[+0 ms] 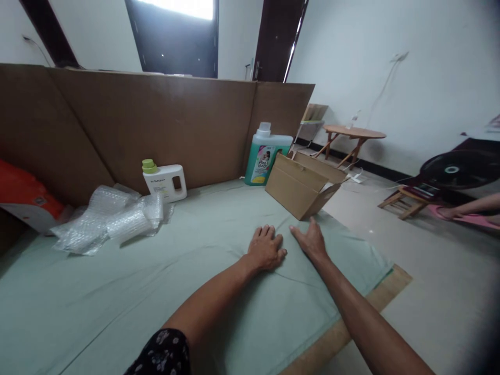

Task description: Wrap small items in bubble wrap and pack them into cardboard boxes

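Head view: open cardboard box near the surface's far right corner

Its mouth faces up, long axis roughly along the right edge. The right hand, thumb and finger wide apart, is just beside it; the left hand is palm down, fingers narrowly parted. The teal bottle's label is blurred; the white jug's seemingly reads "Babycare".

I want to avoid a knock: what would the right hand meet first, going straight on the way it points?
Most likely the cardboard box, whose near lower corner lies just ahead of the right hand; any gap between them is hard to judge from this one view.
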`<state>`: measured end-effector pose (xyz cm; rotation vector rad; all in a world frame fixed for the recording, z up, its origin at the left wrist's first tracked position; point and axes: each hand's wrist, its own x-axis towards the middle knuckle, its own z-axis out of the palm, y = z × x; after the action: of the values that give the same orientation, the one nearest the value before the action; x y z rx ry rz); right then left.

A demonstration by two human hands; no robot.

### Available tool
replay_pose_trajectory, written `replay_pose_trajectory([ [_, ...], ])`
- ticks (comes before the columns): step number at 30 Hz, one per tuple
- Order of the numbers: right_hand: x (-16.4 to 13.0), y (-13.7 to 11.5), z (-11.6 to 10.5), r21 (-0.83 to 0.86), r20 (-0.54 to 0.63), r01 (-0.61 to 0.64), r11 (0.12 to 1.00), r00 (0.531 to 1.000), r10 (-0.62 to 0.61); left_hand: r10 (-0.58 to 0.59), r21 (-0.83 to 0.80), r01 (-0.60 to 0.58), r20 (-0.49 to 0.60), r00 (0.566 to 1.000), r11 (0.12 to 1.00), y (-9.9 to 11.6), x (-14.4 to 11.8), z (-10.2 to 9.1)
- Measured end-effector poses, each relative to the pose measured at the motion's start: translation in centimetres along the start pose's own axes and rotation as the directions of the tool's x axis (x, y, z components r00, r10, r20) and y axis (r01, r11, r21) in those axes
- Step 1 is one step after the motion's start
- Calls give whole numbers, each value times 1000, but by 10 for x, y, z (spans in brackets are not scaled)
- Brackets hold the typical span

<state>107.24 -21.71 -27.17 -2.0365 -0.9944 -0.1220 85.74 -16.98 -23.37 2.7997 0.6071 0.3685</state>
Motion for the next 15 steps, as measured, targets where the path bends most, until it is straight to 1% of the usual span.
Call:
replay_pose_trajectory([
  [2,-24,3,-4,6,45,-11,1000,999,11,20,-10,-20,12,1000,1000,5,-29,-4],
  [4,-33,5,-12,20,63,-35,999,997,33,60,-40,-58,30,998,997,11,-67,-8],
  [6,-26,6,-21,40,64,-77,996,995,74,93,-76,-90,40,995,993,16,-111,-11],
  [8,-9,5,-25,68,63,-112,991,992,107,82,-84,-79,22,996,993,18,-157,-13],
  [10,9,2,-24,103,72,-124,987,991,117,35,-57,-37,-39,999,998,15,-202,-14],
  [12,21,-3,-18,134,94,-119,984,990,107,-1,8,2,-145,989,1000,9,-245,-13],
  [14,24,-8,-10,154,116,-111,982,989,93,15,96,11,-265,964,995,0,-283,-11],
  [15,24,-11,-7,158,123,-108,982,988,89,33,137,9,-305,952,991,-4,-300,-11],
])
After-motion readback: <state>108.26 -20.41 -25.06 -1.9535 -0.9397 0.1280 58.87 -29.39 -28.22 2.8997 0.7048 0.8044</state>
